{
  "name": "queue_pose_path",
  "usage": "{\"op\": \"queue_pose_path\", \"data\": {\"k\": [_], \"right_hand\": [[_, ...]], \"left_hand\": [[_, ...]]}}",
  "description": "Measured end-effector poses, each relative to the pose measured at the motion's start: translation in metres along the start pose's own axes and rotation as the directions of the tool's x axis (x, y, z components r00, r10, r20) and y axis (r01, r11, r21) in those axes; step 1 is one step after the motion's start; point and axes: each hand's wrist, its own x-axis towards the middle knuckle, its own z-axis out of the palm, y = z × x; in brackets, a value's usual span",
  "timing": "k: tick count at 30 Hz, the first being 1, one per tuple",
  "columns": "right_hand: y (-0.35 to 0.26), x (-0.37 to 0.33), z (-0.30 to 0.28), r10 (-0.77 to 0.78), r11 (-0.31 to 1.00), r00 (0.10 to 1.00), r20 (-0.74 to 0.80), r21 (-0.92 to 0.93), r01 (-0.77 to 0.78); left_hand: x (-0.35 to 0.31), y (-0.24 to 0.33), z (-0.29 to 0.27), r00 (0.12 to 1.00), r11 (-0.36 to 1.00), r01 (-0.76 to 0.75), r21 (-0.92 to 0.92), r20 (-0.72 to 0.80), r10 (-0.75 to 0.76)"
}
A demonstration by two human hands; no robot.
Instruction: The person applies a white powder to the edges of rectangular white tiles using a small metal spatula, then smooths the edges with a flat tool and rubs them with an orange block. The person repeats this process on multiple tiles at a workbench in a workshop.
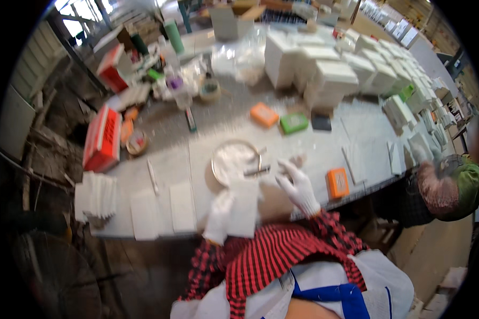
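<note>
Both my hands wear white gloves below red and black checked sleeves. My left hand [219, 213] grips the near left edge of a white rectangular tile [245, 204] lying on the grey table [335, 141]. My right hand [298, 186] hovers with fingers spread just right of the tile, next to a thin grey metal tool [256, 171]. The blur hides whether those fingers touch the tool. The tool rests on the rim of a round metal bowl [234, 159] of white powder just beyond the tile.
Flat white tiles [165, 210] and a stack of them [95, 195] lie left. Orange sponges [337, 182] [264, 114], a green one [294, 123] and a dark one [321, 123] dot the table. White boxes [330, 74] pile at the back. Red cases [102, 139] stand left. Another person [446, 186] crouches right.
</note>
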Motion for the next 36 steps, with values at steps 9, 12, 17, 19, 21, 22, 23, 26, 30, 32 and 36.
{"op": "queue_pose_path", "data": {"k": [9,12,17,19,21,22,23,26,30,32,36], "right_hand": [[-0.01,0.023,0.025,0.053,0.998,0.986,0.161,0.011,-0.055],[-0.011,0.033,0.034,0.097,0.987,0.973,0.209,0.108,-0.121],[-0.006,0.035,0.042,0.257,0.861,0.94,0.224,0.388,-0.328],[-0.008,0.034,0.039,0.316,0.778,0.922,0.221,0.495,-0.386],[-0.015,0.035,0.035,0.299,0.759,0.935,0.191,0.546,-0.354],[-0.023,0.035,0.033,0.286,0.747,0.941,0.182,0.573,-0.337],[-0.032,0.037,0.03,0.261,0.758,0.951,0.166,0.574,-0.308],[-0.046,0.045,0.028,0.151,0.797,0.977,0.15,0.566,-0.21],[-0.06,0.053,0.044,-0.172,0.908,0.985,0.031,0.392,0.146],[-0.068,0.057,0.035,-0.378,0.92,0.925,-0.033,0.099,0.38],[-0.061,0.055,0.019,-0.367,0.93,0.929,-0.047,-0.051,0.365]], "left_hand": [[0.019,0.105,-0.042,0.821,0.748,0.441,-0.496,-0.113,-0.559],[0.024,0.107,-0.04,0.807,0.73,0.431,-0.531,-0.136,-0.575],[0.029,0.098,-0.038,0.805,0.759,0.436,-0.483,-0.166,-0.569],[0.033,0.099,-0.041,0.844,0.84,0.42,-0.344,-0.192,-0.501],[0.036,0.077,-0.044,0.919,0.949,0.281,-0.145,-0.245,-0.31],[0.034,0.038,-0.048,0.951,0.989,0.146,-0.008,-0.273,-0.143],[0.038,0.035,-0.05,0.961,0.991,0.131,0.041,-0.252,-0.117],[0.059,0.084,-0.055,0.936,0.944,0.328,0.029,-0.146,-0.321],[0.075,0.108,-0.06,0.964,0.948,0.265,0.175,-0.073,-0.256],[0.083,0.123,-0.066,0.978,0.92,0.206,0.334,-0.059,-0.198],[0.096,0.139,-0.077,0.994,0.814,0.081,0.576,0.013,-0.108]]}}
